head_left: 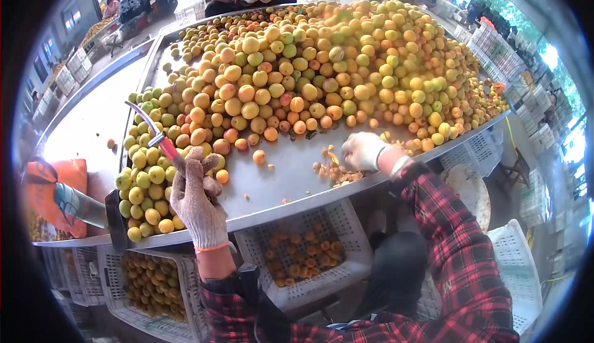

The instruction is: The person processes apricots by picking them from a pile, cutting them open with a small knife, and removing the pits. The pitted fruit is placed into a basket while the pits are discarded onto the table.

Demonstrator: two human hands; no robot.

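Head cam: L hand [197, 197] fingers clamp 1 knife [166, 147], R hand [367, 151] nr 1 pit pile [337, 173], fingers can't tell.

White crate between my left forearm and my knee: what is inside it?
The white crate holds orange fruit pieces, apparently halved. Whatever lies beneath the top pieces is covered.

Metal table [288, 181], heaped yellow-orange fruit [310, 92], small brownish pile [336, 175]
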